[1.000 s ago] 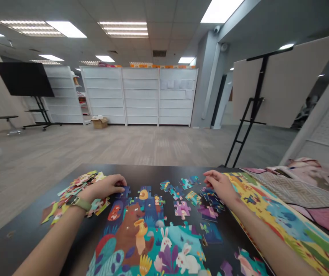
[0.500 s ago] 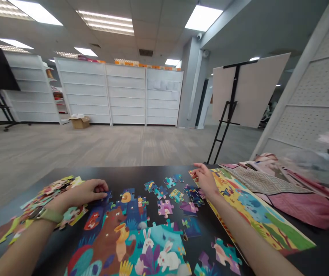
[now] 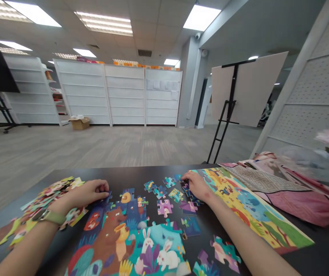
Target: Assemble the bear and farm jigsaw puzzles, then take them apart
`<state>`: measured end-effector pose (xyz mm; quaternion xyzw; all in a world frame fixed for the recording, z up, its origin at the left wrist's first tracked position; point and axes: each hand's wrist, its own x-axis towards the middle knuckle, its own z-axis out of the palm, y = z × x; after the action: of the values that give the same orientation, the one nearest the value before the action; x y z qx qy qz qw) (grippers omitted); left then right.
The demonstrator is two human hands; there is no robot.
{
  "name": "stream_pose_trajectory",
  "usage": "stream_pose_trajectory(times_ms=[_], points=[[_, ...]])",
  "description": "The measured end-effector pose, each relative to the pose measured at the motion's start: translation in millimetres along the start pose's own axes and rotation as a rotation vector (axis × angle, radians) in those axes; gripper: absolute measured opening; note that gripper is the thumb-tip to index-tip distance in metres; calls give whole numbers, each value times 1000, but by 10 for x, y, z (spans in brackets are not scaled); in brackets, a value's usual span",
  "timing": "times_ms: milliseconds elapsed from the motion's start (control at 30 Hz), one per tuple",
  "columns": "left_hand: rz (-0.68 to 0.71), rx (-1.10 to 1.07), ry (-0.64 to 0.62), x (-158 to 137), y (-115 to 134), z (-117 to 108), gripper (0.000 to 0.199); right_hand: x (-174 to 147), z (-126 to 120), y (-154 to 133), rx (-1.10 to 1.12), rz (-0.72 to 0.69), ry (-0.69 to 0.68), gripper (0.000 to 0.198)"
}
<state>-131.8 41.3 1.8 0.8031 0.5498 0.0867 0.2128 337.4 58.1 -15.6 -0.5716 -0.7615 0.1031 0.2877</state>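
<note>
A partly joined jigsaw puzzle [image 3: 153, 237] with a bear and white rabbits lies on the dark table. My left hand [image 3: 91, 191] rests at its upper left corner, fingers curled, the tips on a dark blue puzzle piece [image 3: 107, 198]. To the right, my right hand [image 3: 196, 186] reaches down over a cluster of loose pieces, its fingers stretched out and touching or just above dark blue ones that it partly covers. A pink-purple piece [image 3: 164, 207], a purple piece [image 3: 189, 207] and a yellow-green piece [image 3: 176, 195] lie near it.
A heap of mixed pieces [image 3: 49, 195] lies under and beyond my left forearm. A yellow picture sheet [image 3: 256, 211] is beneath my right forearm, with a pink bag [image 3: 302, 203] beyond it. More loose pieces [image 3: 224, 253] sit near the front.
My right hand has moved left and down from the picture sheet's corner onto the loose pieces. The left hand stays at the puzzle's corner.
</note>
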Motion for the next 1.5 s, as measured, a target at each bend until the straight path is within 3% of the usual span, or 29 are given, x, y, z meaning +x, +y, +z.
stream_pose_trajectory(times_ms=[133,267,467,600,767,933,1067,1167,1267,1367,1500], points=[[-7,-8,6,39,-54,24,35,-14,-245,12,-108,114,-13,37],[-11,-15,14,49,-90,32,35,-105,-465,-48,-140,137,-184,14],[-15,-18,2,48,-98,37,37,-167,-493,-59,-111,198,-389,22],[-16,-23,1,48,-71,34,37,-182,-488,-32,-67,206,-390,15],[-4,-53,29,32,-49,31,35,-218,-490,-45,17,175,-345,33],[23,-80,85,3,22,-17,31,-189,-557,-209,194,110,-370,14],[77,-119,181,-12,276,-69,28,-171,-587,-407,370,26,-379,25],[122,-159,243,-37,645,1,26,-195,-491,-570,547,-2,-380,33],[264,-394,250,-92,1091,230,23,-267,-280,-781,631,-18,-387,38],[385,-596,134,-122,1446,564,28,-375,-4,-1005,642,-34,-431,39],[401,-863,64,-69,1569,833,38,-483,298,-1176,602,-70,-424,41]])
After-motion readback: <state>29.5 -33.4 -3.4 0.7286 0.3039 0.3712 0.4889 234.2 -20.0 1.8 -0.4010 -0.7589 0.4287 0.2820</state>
